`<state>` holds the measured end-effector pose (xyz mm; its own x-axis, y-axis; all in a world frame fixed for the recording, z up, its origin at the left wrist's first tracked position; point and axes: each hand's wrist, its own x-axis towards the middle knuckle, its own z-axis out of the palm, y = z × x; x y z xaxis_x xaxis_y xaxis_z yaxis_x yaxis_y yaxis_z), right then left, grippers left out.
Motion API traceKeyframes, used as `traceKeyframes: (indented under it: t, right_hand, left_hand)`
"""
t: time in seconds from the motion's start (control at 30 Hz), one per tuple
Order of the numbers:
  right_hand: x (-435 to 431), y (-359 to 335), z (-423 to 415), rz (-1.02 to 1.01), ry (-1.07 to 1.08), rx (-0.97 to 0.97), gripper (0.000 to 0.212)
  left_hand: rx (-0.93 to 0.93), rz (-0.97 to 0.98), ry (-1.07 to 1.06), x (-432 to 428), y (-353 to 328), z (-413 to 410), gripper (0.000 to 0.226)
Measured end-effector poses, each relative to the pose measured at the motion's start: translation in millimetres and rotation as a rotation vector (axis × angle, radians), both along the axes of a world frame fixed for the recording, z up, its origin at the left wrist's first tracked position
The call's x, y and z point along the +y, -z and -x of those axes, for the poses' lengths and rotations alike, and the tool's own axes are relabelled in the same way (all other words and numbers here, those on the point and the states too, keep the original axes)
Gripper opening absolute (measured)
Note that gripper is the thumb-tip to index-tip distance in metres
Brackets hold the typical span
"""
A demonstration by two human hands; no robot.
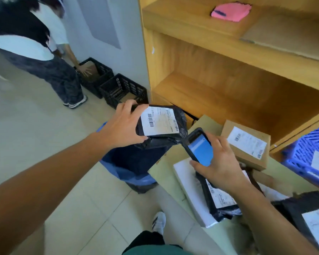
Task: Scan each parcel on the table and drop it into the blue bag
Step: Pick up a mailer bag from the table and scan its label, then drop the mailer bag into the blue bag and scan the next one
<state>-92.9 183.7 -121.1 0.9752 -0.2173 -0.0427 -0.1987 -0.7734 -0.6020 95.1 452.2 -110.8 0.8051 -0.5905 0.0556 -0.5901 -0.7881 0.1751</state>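
The left hand grips a black plastic parcel by its left edge: the fingers curl over the top edge and the thumb presses the lower left corner. The white label of this parcel faces up, just right of the fingertips. The parcel hangs in the air above the open mouth of the blue bag, which stands on the floor directly under the left thumb. The rim of the bag is free on its left and near side, and the pale tile floor there is open.

The right hand is closed around a handheld scanner with a blue lit screen; the thumb lies on the lower left edge of the device and the other fingers wrap its right side. The top corner of the scanner nearly touches the lower right corner of the held parcel.

Under the right palm another black parcel lies on a white flat parcel, whose corner passes over the table edge. Just beyond the right fingertips sits a brown box with a label. Further right stands a blue crate, and one more black parcel lies near the right forearm. Behind, the wooden shelf closes the room on the far side.
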Motion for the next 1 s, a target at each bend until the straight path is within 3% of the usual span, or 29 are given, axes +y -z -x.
traceKeyframes:
  t: [0.2,0.4,0.57,0.77,1.0]
  right_hand:
    - [32,5,-47,0.043,-0.008,0.056,0.095]
    - [49,14,-74,0.050,0.024,0.135,0.095]
    - [66,40,-89,0.029,0.032,0.227,0.094]
    - [91,82,-110,0.004,-0.017,0.304,0.091]
    - [118,137,-147,-0.012,-0.068,0.398,0.096]
  left_hand:
    - [0.090,0.031,-0.215,52,50,-35,0.107]
    - [0.174,-0.153,-0.064,76,107,-67,0.107]
    - [0.194,-0.192,0.011,88,143,-82,0.109]
    - [0.235,-0.223,-0.023,95,181,-87,0.122]
    - [0.316,-0.229,-0.098,121,210,-84,0.120]
